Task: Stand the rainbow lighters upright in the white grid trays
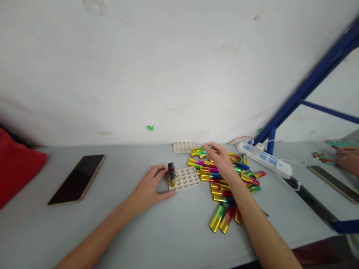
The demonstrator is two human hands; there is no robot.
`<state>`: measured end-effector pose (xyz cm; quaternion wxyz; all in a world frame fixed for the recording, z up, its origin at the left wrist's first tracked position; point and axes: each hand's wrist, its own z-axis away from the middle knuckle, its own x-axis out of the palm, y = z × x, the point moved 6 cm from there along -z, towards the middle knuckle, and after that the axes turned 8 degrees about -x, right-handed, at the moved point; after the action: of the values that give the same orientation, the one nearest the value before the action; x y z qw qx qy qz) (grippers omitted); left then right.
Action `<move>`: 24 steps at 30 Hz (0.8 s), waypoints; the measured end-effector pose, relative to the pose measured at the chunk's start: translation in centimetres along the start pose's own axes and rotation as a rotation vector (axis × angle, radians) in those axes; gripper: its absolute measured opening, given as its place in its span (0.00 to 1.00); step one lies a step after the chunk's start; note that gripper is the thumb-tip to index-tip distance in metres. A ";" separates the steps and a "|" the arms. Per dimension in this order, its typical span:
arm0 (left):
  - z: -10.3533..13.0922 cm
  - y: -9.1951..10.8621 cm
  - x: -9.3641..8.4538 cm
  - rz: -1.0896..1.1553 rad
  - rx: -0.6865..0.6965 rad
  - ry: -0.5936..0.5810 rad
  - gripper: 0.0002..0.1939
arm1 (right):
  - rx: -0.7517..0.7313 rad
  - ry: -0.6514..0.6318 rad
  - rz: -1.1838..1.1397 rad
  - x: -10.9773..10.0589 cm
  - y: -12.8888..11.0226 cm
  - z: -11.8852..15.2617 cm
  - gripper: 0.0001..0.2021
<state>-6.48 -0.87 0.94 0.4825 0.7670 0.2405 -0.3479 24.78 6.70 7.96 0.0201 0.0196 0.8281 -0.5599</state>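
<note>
White tray rests on the grey desk, its pockets apparently keeping a row of dark-capped bottles upright at the nine o'clock end. The left hand spreads in a loose, unclenched grip around that end, probably to steady it. At three o'clock, shiny cases lie heaped within reach of the right hand, whose fingertips are at a green-and-gold case toward one o'clock; whether that grip is closed cannot be told.

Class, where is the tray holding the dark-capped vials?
In the head view, the tray lies below centre on the grey table, between the left hand and the shiny pieces.
</note>
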 end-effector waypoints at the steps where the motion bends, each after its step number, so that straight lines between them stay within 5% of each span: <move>1: 0.0 0.0 -0.1 -0.007 -0.001 0.002 0.33 | 0.035 0.038 -0.069 0.3 0.2 0.4 0.30; 5: 0.0 -0.2 -0.2 -0.012 -0.003 -0.002 0.33 | 0.148 0.071 -0.329 2.0 0.9 1.9 0.36; 11: 0.0 -0.7 -0.3 -0.019 -0.021 0.008 0.34 | 0.255 -0.080 -0.472 4.2 0.7 3.3 0.39; 18: 0.1 -0.6 -0.4 -0.034 -0.022 0.019 0.34 | 0.371 -0.152 -0.372 5.1 1.4 3.8 0.44; 24: 0.1 -1.0 -0.3 -0.023 -0.004 0.045 0.34 | 0.416 -0.063 -0.233 5.3 2.5 4.4 0.38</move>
<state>-7.42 -0.57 0.61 0.4745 0.7708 0.2611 -0.3355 19.67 3.55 3.71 -0.0235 -0.0897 0.6904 -0.7175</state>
